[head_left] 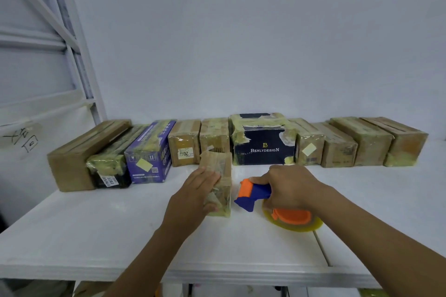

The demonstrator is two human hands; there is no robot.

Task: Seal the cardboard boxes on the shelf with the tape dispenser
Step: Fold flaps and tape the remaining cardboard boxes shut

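L hand (193, 191): grip wrapped on small cardboard box (218, 164), which stands fwd of box row (337, 147) on shelf (96, 224), prob. steadying it for taping. R hand (287, 190): grip closed round tape dispenser (255, 194) handle, nose just beside box, roll low at shelf.

Small taped cardboard box (223, 171) stands upright just beside the blue-orange tape dispenser (255, 193)

Tape dispenser (255, 194) I hold: blue body, orange guard and hub.
Tape roll (298, 225): translucent yellow.
Small box (223, 173) I steady: brown cardboard, yellowish tape.
Middle box (263, 149): navy, gold lettering.
Purple box (149, 152): white print, pale yellow sticker.
Shelf (96, 224): white.
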